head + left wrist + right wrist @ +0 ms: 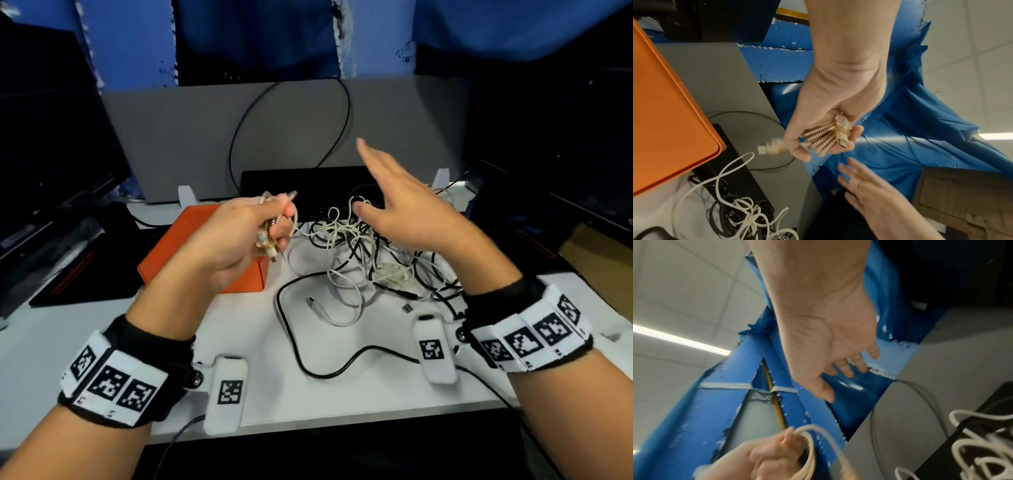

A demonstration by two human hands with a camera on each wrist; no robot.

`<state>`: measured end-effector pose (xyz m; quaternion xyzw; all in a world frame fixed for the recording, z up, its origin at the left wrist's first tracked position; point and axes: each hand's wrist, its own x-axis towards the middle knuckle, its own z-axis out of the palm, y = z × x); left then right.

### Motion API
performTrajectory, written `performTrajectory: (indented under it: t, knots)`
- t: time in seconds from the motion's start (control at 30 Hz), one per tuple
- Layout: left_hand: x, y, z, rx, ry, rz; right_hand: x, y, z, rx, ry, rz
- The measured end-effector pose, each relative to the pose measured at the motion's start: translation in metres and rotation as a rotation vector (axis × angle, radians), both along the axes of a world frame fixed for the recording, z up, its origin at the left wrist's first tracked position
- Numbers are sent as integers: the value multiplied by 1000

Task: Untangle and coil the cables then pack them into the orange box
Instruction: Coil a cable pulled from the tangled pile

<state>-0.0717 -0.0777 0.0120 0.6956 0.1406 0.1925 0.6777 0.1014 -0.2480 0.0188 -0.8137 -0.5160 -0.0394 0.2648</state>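
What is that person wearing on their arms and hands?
Both hands are bare, without gloves or sleeves. Each wrist carries a black band covered with white square tags printed with black pixel patterns. A small white pod bearing one such tag sticks out beside each band, the left pod trailing a thin cable.

The left hand (764, 457) and its coiled cable (809, 449) are blurred and cut off in the right wrist view; the orange box (670, 113) is cropped at the left wrist view's edge.
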Motion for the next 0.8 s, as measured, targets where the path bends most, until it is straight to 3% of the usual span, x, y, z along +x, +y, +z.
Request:
performTrajectory:
  t: [0.13, 0.23, 0.4, 0.53, 0.63, 0.73, 0.8]
  knots:
    - [-9, -10, 4, -24, -40, -270, -37, 11, -2, 191, -36, 267]
    - [-12, -10, 6, -89, -89, -391, -47, 11, -4, 278, 161, 324]
    - [-7, -14, 2, -248, -167, -436, -64, 21, -13, 429, 476, 340]
    - [-5, -18, -2, -223, -216, -399, -73, 25, -14, 489, 729, 345]
    - [-3, -26, -1, -56, -249, -246, -76, 27, -12, 575, 686, 272]
    - [3, -35, -4, 70, -310, -86, -78, 28, -13, 656, 533, 205]
    - [4, -40, -5, 121, -334, -25, -78, 26, -11, 707, 555, 225]
